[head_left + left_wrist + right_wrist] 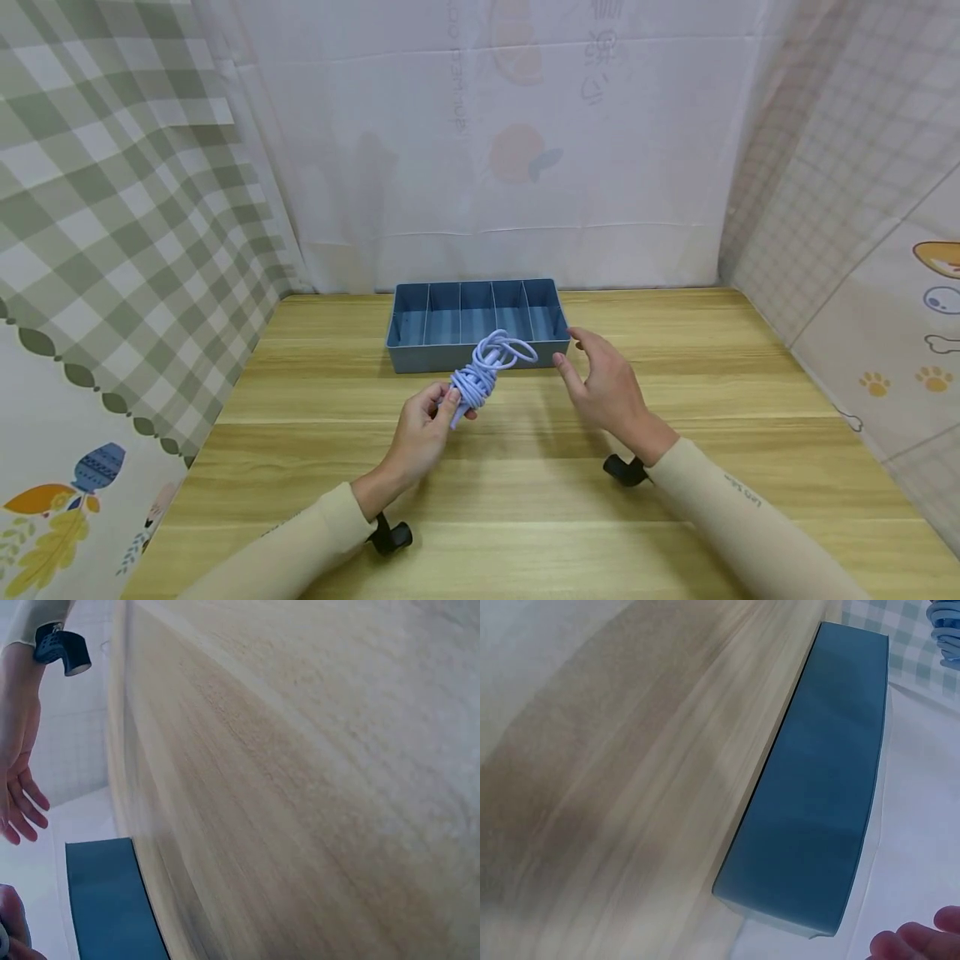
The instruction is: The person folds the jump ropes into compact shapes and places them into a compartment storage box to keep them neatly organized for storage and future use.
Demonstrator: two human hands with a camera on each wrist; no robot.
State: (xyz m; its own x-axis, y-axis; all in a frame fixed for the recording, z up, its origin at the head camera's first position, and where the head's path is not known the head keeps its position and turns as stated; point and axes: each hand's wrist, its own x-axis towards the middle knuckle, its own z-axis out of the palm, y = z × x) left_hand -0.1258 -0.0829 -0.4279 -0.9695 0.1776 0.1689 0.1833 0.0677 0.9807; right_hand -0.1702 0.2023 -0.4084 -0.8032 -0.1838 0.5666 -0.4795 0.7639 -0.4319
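Left hand: the left hand (423, 429), lower centre of the head view, has its fingers and thumb curled round the lower end of the cable bundle, held above the table.
Cable bundle: a pale lilac cable bundle (483, 373), wound into a tight coil with loose loops at its top, sits at the centre of the head view, just in front of the organizer tray's near wall; a sliver of it shows at the upper right corner of the right wrist view (946, 630).
Right hand: the right hand (603, 383), right of centre, is spread with relaxed fingers and grips nothing; it hovers just beside the cable loops and near the tray's right end.
Organizer tray: a blue organizer tray (405, 346) with five compartments stands at the far middle of the table; no contents are visible in its compartments.
Table: a light wooden table (525, 517) fills the lower half of the head view.
Surround: patterned cloth sheets (112, 208) hang at left, back and right.
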